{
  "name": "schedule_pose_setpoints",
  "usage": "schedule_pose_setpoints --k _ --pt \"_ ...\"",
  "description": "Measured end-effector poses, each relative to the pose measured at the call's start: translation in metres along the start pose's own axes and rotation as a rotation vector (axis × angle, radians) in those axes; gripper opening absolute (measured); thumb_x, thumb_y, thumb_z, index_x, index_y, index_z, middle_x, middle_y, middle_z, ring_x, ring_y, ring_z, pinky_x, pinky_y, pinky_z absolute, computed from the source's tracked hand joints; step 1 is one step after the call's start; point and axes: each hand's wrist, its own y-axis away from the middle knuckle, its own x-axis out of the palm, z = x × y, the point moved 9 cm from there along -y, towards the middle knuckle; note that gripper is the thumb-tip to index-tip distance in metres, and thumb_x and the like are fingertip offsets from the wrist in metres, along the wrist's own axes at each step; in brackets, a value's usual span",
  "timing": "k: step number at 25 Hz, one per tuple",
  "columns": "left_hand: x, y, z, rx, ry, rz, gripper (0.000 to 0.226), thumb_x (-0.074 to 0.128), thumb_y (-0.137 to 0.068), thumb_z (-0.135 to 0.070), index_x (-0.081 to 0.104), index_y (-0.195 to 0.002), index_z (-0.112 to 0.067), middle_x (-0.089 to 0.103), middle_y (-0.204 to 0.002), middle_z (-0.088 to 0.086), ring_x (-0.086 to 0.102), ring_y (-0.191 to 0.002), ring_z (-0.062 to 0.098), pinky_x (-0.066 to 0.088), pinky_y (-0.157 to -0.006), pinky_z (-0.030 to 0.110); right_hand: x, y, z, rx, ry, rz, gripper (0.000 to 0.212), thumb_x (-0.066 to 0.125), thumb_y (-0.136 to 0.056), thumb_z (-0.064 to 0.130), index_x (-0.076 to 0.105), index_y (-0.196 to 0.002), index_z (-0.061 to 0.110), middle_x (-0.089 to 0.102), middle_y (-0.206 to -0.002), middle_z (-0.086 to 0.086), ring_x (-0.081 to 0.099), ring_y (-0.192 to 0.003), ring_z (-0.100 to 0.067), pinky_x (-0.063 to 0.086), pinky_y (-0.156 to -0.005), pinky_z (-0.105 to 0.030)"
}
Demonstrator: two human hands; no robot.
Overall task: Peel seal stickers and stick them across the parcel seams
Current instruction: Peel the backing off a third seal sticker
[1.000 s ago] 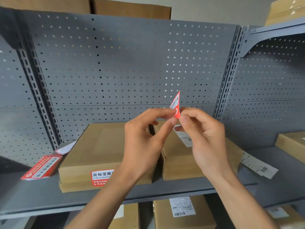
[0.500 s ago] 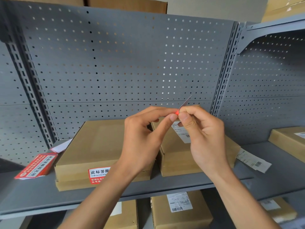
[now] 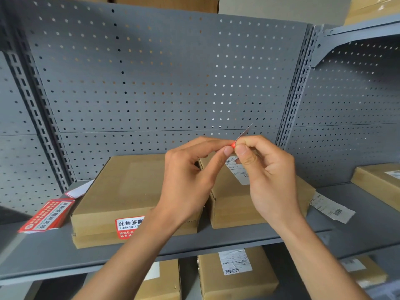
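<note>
Both hands are raised in front of the shelf and pinch one small seal sticker (image 3: 240,137), seen edge-on, its red corner between the fingertips and its pale backing pointing up-right. My left hand (image 3: 190,180) pinches it with thumb and forefinger from the left. My right hand (image 3: 266,176) pinches it from the right. Behind the hands lie two cardboard parcels: the left parcel (image 3: 121,191) carries a red seal sticker (image 3: 127,227) across its front seam, the right parcel (image 3: 233,204) bears a white shipping label.
A stack of red sticker sheets (image 3: 46,214) lies at the left of the grey shelf (image 3: 43,254). A loose white label (image 3: 331,207) lies right of the parcels. Another parcel (image 3: 378,182) sits far right; several boxes stand on the shelf below. Pegboard backs everything.
The sticker has turned from showing its red face to edge-on between my fingertips. Both hands stayed together at about the same place.
</note>
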Motion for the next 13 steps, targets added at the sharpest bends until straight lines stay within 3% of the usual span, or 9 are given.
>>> schedule_pose_setpoints --k 9,13 --pt "0.0000 0.0017 0.0008 -0.028 -0.034 -0.015 0.004 0.075 -0.093 -0.032 0.078 -0.095 -0.033 0.078 -0.092 -0.020 0.073 -0.087 -0.001 0.055 -0.083 0.022 -0.0057 0.0044 0.0042 -0.150 0.258 -0.080 0.019 0.055 -0.103 0.014 0.068 -0.089 0.010 0.061 -0.081 0.008 0.058 -0.080 -0.014 0.043 -0.072 -0.021" --pt "0.0008 0.0009 -0.0024 0.015 -0.079 -0.015 0.006 0.072 -0.094 -0.032 0.076 -0.096 -0.036 0.076 -0.097 -0.022 0.072 -0.088 -0.001 0.056 -0.087 0.036 -0.0065 0.0043 0.0079 -0.217 0.314 -0.072 0.019 0.055 -0.103 0.012 0.067 -0.090 0.006 0.058 -0.083 0.007 0.056 -0.079 -0.018 0.042 -0.074 -0.020"
